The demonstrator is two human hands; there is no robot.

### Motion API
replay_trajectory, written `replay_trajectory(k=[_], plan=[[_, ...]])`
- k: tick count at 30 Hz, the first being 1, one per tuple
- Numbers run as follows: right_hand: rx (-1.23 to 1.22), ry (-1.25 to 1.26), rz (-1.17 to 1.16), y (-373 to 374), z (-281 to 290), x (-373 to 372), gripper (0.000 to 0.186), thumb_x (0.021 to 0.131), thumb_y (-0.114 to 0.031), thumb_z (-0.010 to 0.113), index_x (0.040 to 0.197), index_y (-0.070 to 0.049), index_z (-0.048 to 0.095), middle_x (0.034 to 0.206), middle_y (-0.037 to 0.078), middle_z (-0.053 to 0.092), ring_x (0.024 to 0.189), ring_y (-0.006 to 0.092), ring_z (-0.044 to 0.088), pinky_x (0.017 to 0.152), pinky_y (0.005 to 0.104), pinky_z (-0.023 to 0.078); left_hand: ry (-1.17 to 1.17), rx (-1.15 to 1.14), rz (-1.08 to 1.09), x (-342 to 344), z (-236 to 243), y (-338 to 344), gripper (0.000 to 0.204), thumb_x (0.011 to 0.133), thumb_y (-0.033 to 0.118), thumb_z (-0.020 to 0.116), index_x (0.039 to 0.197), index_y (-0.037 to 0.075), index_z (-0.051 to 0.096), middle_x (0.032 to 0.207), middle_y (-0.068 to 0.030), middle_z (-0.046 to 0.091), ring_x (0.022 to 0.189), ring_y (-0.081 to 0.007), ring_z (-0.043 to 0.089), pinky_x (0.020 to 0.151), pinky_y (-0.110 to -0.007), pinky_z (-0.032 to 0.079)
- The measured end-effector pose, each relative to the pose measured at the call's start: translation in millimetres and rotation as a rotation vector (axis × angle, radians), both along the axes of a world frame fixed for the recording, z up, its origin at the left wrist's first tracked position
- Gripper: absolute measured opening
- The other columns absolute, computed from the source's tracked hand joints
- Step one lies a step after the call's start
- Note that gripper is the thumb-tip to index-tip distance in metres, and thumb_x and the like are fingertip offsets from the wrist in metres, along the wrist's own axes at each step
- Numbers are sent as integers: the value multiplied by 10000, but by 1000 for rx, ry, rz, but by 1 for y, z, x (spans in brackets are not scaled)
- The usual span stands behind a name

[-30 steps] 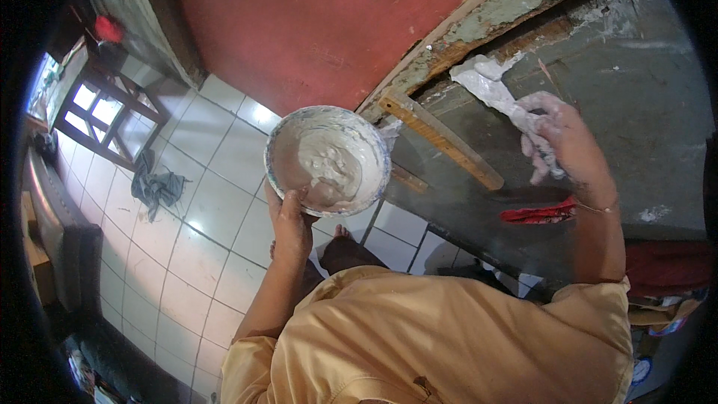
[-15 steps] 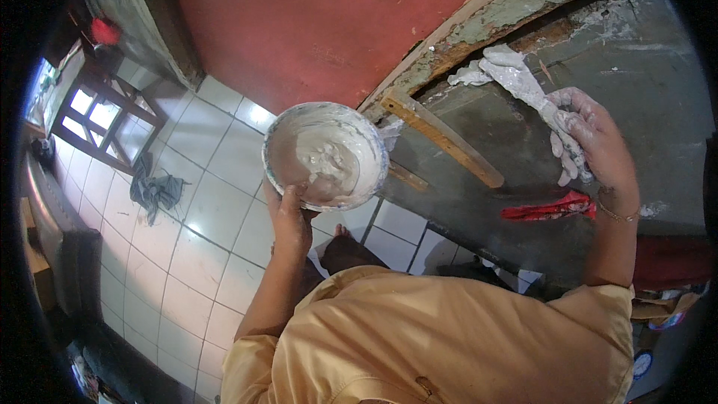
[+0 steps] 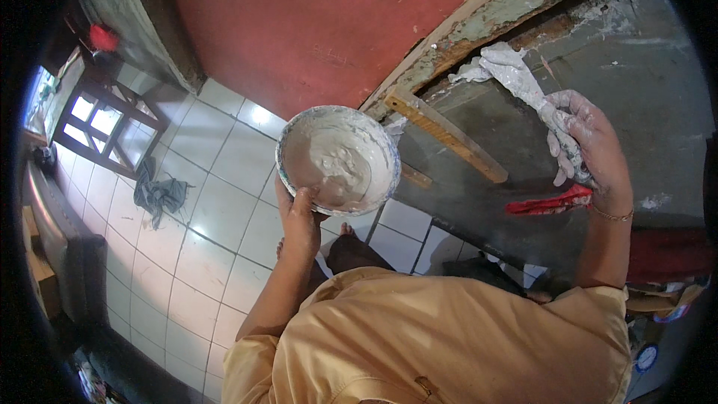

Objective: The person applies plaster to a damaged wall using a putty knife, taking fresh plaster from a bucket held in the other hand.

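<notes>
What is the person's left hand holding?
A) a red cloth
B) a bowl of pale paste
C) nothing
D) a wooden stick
B: the left hand grips the rim of a round bowl filled with pale paste, held up over the tiled floor.

Dim indoor light, glare on floor tiles, fisheye bending, black rim.
</notes>
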State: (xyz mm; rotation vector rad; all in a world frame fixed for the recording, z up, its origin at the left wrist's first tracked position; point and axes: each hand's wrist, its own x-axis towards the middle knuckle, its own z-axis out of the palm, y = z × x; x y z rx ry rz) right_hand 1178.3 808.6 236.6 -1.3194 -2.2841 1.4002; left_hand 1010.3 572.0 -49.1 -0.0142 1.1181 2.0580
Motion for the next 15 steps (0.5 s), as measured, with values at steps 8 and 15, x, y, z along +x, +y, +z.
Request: replay_trajectory(k=[8,15], plan=[[415,-319,38,-26,11,-22,223,928,-60,397,1115,-27,514,637,53,534,409,114,491,358,259,424,-26,44,-47,-3,3,-5,646,834,143,470,1425,70,220,1306,-194,416,1133,-328,527,866,-436,535],[408,-355,44,-31,10,-27,161,926,-35,405,1047,-24,510,624,49,520,404,124,485,363,278,402,-43,60,-77,-4,0,-8,652,838,110,456,1438,51,207,1318,-189,402,1160,-314,503,906,-422,514]])
